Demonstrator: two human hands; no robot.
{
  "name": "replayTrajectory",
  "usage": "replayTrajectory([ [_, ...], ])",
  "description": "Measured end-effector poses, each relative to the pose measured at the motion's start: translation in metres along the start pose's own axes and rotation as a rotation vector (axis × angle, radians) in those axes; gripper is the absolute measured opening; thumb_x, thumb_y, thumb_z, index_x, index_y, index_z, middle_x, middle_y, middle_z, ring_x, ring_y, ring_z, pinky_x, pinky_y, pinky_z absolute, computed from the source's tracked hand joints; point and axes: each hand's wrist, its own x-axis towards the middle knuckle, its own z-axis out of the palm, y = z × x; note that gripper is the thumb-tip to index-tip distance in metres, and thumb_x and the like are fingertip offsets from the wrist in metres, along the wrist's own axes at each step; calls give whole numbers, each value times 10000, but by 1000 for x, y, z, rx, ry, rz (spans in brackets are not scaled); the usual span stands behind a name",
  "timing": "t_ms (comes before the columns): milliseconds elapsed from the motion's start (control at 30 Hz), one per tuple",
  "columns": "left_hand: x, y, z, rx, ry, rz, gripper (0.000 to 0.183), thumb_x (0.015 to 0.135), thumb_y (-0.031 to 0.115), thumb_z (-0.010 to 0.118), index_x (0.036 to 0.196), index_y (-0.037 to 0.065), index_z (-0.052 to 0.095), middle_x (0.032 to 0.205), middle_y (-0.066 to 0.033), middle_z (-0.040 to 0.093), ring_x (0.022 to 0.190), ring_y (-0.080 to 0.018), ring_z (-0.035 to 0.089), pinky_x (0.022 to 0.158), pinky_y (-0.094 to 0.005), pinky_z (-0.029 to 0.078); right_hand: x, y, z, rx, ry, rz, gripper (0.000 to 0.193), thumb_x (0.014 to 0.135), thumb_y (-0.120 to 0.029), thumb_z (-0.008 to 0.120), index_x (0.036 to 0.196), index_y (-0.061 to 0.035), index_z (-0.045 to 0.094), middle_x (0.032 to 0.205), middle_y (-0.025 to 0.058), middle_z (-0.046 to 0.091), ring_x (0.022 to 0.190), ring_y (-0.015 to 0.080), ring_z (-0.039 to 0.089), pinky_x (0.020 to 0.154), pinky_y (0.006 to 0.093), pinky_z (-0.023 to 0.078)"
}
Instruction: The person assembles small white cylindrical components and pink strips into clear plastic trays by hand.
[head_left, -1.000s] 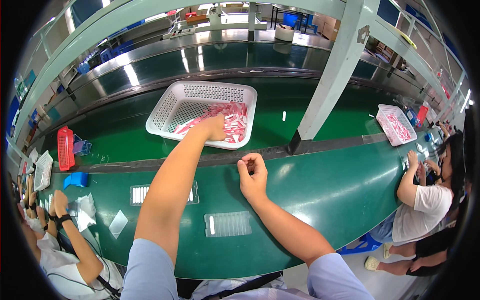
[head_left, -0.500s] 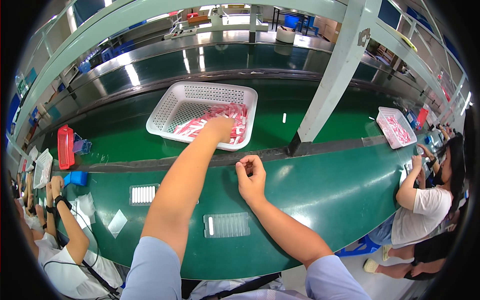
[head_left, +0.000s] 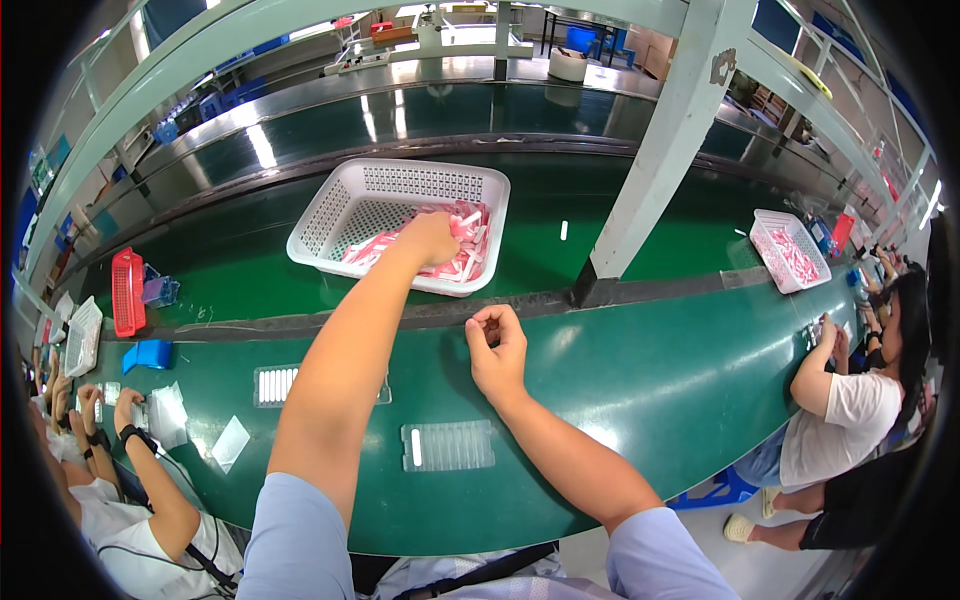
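Note:
My left hand [head_left: 428,240] reaches into a white plastic basket [head_left: 322,264], its fingers down among a heap of small pink-and-white strips [head_left: 470,262]. Those fingertips are hidden, so their grip does not show. Over the table's far edge, in front of the basket, my right hand [head_left: 497,350] is curled with thumb and fingers together; whatever it may hold is hidden. Nearer me lies a clear slotted tray [head_left: 455,446] with one white stick [head_left: 417,448] in its leftmost slot. Another clear tray [head_left: 270,386], holding several white sticks, is partly covered by my left forearm.
A grey post [head_left: 650,170] rises right of the basket, near a lone white stick [head_left: 564,231]. At left are a red basket [head_left: 128,290], a blue box [head_left: 148,355] and clear bags [head_left: 168,415]. Co-workers sit on both sides; another basket [head_left: 762,252] stands far right.
My left hand has shifted slightly within the heap, while my right hand stays curled in nearly the same place. The whole view has shifted a little. At left, a co-worker's hands have lowered.

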Motion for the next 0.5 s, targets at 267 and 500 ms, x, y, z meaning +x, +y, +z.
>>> replayTrajectory([
  [267, -6, -19, -7, -343, 1, -12, 384, 796, 138, 684, 1155, 2, 700, 1141, -259, 725, 1108, -382, 700, 971, -458, 509, -1, -1, 3, 3, -7, 13, 102, 933, -55, 711, 947, -36, 612, 896, -1, 585, 755, 76, 527, 687, 245, 431],
  [500, -12, -15, 0, -11, 36, 6, 425, 820, 182, 686, 1205, 2, 689, 1252, -291, 687, 1196, -410, 661, 1031, -465, 503, -1, 2, 2, 10, -8, -4, 103, 941, -64, 714, 955, -34, 617, 880, -9, 587, 740, 67, 523, 672, 241, 428],
])
